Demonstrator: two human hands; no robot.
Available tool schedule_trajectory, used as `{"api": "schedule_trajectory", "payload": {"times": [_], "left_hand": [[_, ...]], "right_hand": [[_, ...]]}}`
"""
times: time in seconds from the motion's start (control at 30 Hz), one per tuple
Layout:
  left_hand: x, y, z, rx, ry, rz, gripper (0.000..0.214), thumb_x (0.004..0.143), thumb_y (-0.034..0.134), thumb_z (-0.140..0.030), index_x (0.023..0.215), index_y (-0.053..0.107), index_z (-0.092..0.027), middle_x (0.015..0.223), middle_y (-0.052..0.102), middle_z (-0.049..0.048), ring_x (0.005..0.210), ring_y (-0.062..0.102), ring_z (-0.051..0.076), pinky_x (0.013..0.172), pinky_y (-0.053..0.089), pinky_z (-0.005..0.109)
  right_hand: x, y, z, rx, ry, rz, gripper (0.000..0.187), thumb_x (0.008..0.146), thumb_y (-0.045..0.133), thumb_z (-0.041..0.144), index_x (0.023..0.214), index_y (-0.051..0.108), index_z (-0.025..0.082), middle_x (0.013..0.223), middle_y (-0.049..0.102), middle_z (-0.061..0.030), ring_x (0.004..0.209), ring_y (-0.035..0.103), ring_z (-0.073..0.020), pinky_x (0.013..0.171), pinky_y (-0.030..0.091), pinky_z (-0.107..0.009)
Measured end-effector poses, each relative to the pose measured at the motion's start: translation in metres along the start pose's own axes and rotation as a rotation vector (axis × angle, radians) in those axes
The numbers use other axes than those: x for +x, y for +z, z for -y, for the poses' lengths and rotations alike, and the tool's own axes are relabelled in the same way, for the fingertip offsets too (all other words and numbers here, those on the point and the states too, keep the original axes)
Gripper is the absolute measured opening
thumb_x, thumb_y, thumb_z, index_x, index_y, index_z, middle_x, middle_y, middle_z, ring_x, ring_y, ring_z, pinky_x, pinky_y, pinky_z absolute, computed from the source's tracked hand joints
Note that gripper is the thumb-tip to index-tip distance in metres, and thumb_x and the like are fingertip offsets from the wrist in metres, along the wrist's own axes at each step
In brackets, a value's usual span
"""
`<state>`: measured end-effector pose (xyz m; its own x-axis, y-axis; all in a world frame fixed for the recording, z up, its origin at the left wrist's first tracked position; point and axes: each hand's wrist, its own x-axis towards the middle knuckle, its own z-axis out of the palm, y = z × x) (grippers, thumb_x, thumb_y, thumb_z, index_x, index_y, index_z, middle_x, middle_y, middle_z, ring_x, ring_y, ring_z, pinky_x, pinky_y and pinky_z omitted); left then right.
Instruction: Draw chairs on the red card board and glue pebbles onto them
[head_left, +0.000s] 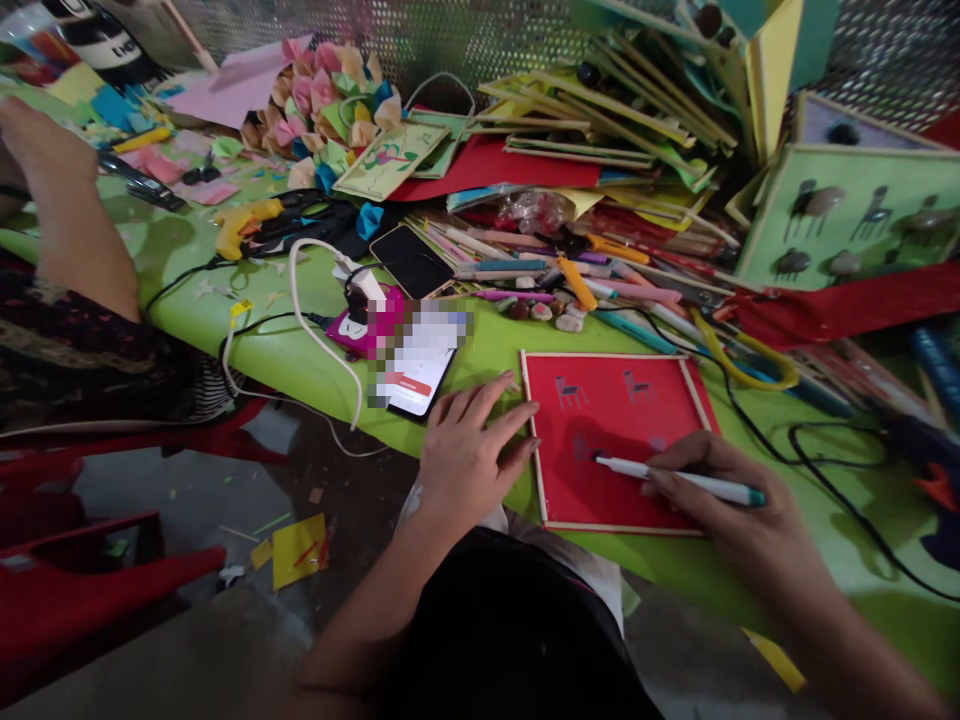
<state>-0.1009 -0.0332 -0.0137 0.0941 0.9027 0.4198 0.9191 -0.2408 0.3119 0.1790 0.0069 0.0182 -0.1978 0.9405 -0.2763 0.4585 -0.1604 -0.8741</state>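
Observation:
A red card (600, 430) edged with pale wooden sticks lies near the front of the green table. Small dark chair drawings (570, 392) show on its upper half, with fainter marks below. My right hand (720, 490) grips a white marker pen (675, 478) with a green end, its tip at the card's middle, by a dark spot. My left hand (472, 440) rests with fingers apart at the card's left edge, fingertips on the wooden border. Just beyond that hand lies a lit phone (424, 375), its screen partly blurred out.
Pens and markers (525, 265) crowd the table behind the card. A pink power strip (364, 325) with white and black cables lies left. Stacked framed cards (600, 110) and paper flowers (322, 100) stand farther back. Another person's arm (75, 200) is at left. A black cable (750, 420) runs along the right.

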Motion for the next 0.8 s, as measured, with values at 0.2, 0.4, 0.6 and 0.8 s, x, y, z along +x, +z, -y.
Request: {"api": "schedule_trajectory", "payload": {"times": [0.2,0.4,0.6,0.8], "left_hand": [[-0.0001,0.0000,0.0002,0.001,-0.002,0.008,0.033,0.100,0.064,-0.039,0.133,0.069,-0.034,0.153,0.060,0.0018,0.124,0.064,0.027,0.102,0.048,0.047],[-0.0009,-0.0002,0.0001,0.000,-0.004,0.014,0.033,0.101,0.063,-0.039,0.133,0.069,-0.034,0.152,0.060,0.0025,0.126,0.063,0.027,0.101,0.048,0.047],[-0.0007,0.0003,-0.0001,0.003,-0.008,0.015,0.033,0.100,0.064,-0.040,0.133,0.068,-0.035,0.152,0.061,0.0014,0.126,0.063,0.027,0.102,0.047,0.047],[-0.0005,0.0010,0.0007,0.004,0.009,-0.012,0.034,0.099,0.066,-0.040,0.132,0.068,-0.035,0.152,0.061,0.0011,0.125,0.064,0.026,0.100,0.048,0.046]], "right_hand": [[0.0017,0.0004,-0.0043,0.022,0.001,-0.042,0.033,0.080,0.083,0.055,0.084,0.069,0.025,0.076,0.075,-0.0033,0.067,0.064,-0.0193,0.059,0.043,-0.030],[0.0016,0.0013,-0.0045,-0.007,-0.008,-0.057,0.032,0.083,0.081,0.054,0.086,0.069,0.024,0.077,0.074,-0.0031,0.066,0.062,-0.0183,0.058,0.043,-0.029],[-0.0011,-0.0006,-0.0005,-0.030,-0.015,-0.014,0.034,0.084,0.080,0.055,0.085,0.069,0.023,0.076,0.073,-0.0031,0.066,0.061,-0.0173,0.058,0.042,-0.028],[-0.0008,-0.0008,-0.0001,-0.042,0.007,0.023,0.037,0.082,0.080,0.057,0.087,0.070,0.022,0.076,0.073,-0.0040,0.066,0.061,-0.0181,0.058,0.043,-0.028]]}}
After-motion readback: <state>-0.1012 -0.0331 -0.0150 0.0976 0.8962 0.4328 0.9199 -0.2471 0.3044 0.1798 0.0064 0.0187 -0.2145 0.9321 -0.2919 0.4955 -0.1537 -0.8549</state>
